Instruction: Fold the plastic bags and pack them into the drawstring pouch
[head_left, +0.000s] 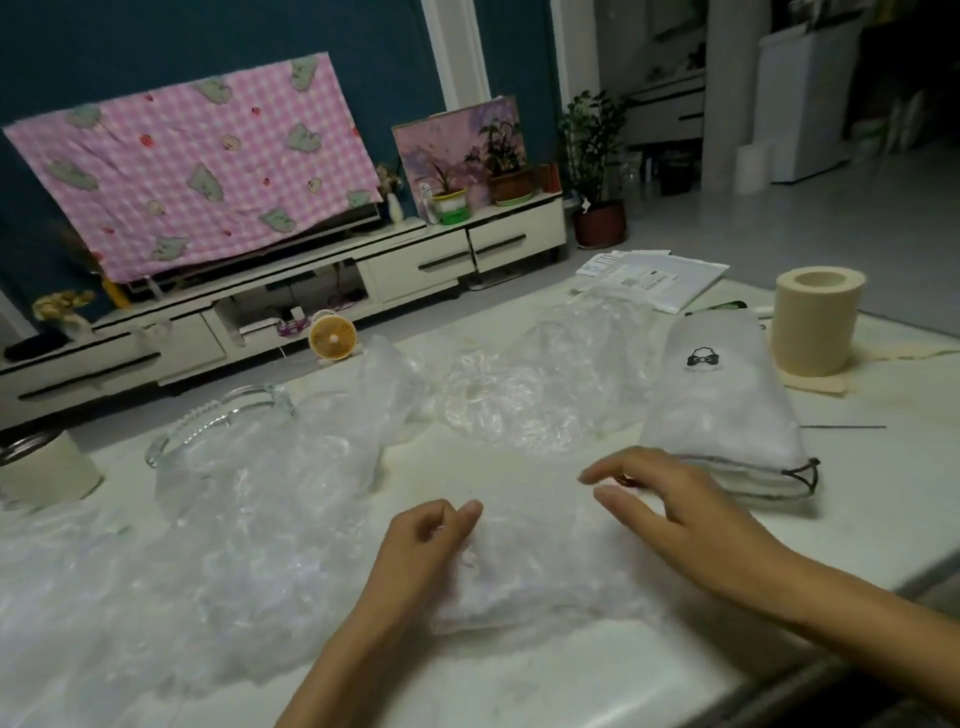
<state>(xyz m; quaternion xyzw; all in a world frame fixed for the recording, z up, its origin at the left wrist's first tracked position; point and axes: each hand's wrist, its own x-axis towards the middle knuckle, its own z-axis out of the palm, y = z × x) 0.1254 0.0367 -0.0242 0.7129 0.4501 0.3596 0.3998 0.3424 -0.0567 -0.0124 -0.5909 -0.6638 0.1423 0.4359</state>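
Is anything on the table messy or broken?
Messy, yes: crumpled plastic bags sprawl all over the table, and one is draped over the glass dish on the left. They look like bags not yet folded. Nothing looks spilled or broken.

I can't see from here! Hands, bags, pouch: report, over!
Left hand grips folded plastic bag. Right hand open, near drawstring pouch mouth. Loose plastic bags crowd the table, none blocking the pouch. Over.
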